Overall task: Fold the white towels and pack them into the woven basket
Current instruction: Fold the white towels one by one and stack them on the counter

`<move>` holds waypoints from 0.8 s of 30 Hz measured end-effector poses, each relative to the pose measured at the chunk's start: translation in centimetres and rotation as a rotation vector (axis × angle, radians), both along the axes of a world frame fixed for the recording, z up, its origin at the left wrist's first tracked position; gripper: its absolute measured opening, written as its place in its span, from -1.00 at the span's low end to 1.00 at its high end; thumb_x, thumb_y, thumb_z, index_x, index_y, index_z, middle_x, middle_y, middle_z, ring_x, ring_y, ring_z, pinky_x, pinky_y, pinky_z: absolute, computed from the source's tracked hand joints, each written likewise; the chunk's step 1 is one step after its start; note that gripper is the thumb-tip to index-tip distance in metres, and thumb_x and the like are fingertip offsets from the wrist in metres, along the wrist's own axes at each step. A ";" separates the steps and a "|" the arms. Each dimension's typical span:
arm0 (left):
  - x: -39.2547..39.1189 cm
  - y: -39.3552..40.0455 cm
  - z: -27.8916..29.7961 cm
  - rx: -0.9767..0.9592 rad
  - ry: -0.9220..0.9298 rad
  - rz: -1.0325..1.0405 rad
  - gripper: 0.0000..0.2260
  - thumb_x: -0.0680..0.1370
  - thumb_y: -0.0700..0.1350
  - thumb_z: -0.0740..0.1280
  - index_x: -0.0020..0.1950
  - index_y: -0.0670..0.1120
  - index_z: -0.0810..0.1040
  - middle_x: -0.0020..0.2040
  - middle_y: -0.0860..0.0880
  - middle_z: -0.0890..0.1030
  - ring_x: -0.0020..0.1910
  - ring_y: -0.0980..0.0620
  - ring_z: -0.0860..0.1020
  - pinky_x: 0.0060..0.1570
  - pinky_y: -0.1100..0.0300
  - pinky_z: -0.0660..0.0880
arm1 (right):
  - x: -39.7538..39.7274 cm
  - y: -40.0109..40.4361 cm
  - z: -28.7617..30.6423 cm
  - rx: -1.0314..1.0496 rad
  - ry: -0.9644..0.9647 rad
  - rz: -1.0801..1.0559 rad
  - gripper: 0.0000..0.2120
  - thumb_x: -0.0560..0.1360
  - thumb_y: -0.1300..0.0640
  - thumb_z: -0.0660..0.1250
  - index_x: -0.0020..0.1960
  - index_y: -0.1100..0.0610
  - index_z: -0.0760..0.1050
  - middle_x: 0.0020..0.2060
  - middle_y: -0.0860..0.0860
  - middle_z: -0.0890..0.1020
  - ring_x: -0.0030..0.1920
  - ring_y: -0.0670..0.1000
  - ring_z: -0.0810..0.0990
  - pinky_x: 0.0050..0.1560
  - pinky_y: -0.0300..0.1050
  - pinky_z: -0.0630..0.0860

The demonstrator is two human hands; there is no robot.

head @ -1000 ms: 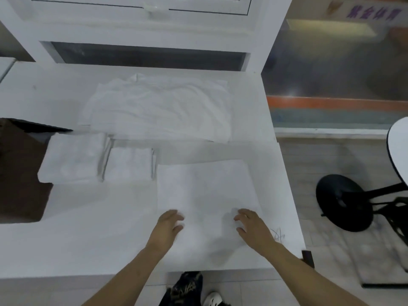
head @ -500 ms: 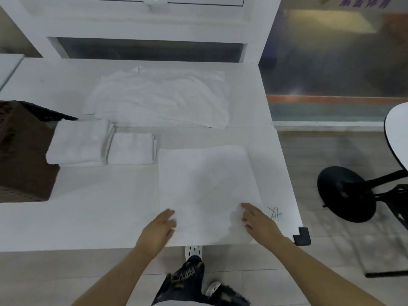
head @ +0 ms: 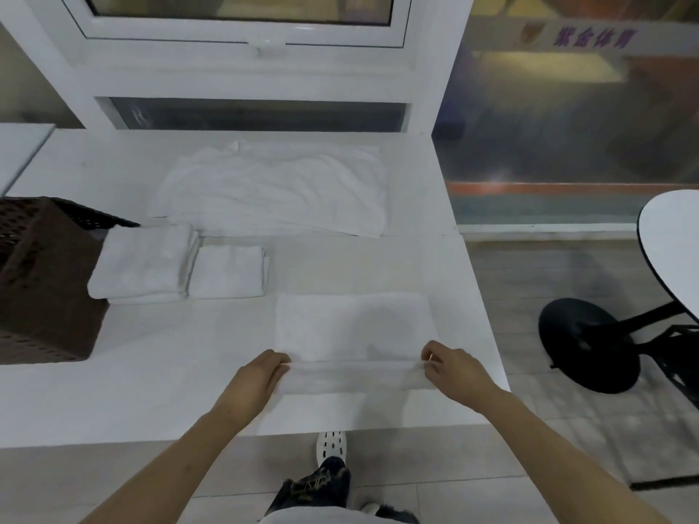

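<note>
Right, the white table [head: 113, 391] fills the view, and the woven basket [head: 41, 281] sits dark at nine o'clock, two folded towels [head: 177, 266] stacked just beside it. Up at twelve o'clock a rumpled pile of unfolded towels [head: 272, 191] waits. Front and centre lies the flat towel [head: 351, 327], its long axis running nine to three, straight across between the hands. The left hand [head: 257, 380] pinches the near left corner, the right hand [head: 454, 368] pinches the near right corner, and the near edge is lifted into a soft roll. Both hands sit equally close, so the fold looks set to go away toward twelve o'clock. The cloth looks thin, smooth and pale, barely creased.
</note>
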State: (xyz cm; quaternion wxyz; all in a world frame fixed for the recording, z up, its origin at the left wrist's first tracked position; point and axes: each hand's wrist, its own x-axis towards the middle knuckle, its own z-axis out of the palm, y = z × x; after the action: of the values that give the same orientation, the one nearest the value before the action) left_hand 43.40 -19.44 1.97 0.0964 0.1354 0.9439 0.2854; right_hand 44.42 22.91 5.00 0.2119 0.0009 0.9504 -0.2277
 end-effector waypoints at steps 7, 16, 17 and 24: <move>-6.8 0.6 2.0 0.046 0.042 0.032 -0.72 0.68 0.04 0.16 0.18 -0.03 0.60 0.03 0.09 0.59 0.01 0.09 0.57 0.03 0.29 0.41 | -5.6 -1.0 2.3 0.075 0.122 -0.047 -0.92 0.57 0.03 0.24 0.04 -0.14 0.44 -0.19 -0.16 0.66 -0.27 -0.07 0.58 -0.29 -0.11 0.47; -14.0 1.4 0.3 0.030 -0.006 0.063 -0.82 0.69 -0.04 0.23 0.15 -0.05 0.60 -0.02 0.02 0.59 -0.02 -0.01 0.59 -0.01 0.13 0.45 | -12.6 -1.7 1.5 0.275 0.178 0.033 -0.92 0.57 0.00 0.22 0.06 -0.11 0.44 -0.32 -0.09 0.60 -0.34 0.04 0.58 -0.39 -0.14 0.34; -14.7 1.4 -0.1 0.024 -0.013 0.066 -0.82 0.69 -0.04 0.23 0.14 -0.05 0.60 -0.03 0.02 0.58 -0.03 -0.02 0.59 -0.02 0.12 0.46 | -13.2 -1.7 1.1 0.280 0.181 0.035 -0.93 0.58 0.00 0.23 0.05 -0.10 0.44 -0.34 -0.09 0.59 -0.35 0.03 0.57 -0.38 -0.14 0.37; -18.2 2.0 -2.3 -0.024 -0.031 0.078 -0.81 0.70 -0.07 0.21 0.21 -0.07 0.58 0.00 -0.03 0.57 0.00 -0.09 0.60 -0.03 0.08 0.49 | -15.6 -1.8 -3.5 0.379 0.288 0.133 -0.85 0.56 0.08 0.28 0.12 0.01 0.50 -0.14 -0.05 0.65 -0.16 0.06 0.60 -0.11 -0.02 0.49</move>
State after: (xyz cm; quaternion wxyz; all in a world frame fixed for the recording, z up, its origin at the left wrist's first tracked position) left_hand 25.16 -17.42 -0.37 0.1013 0.0927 0.9502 0.2799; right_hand 28.78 21.10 1.51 0.0850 -0.0544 0.9945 -0.0289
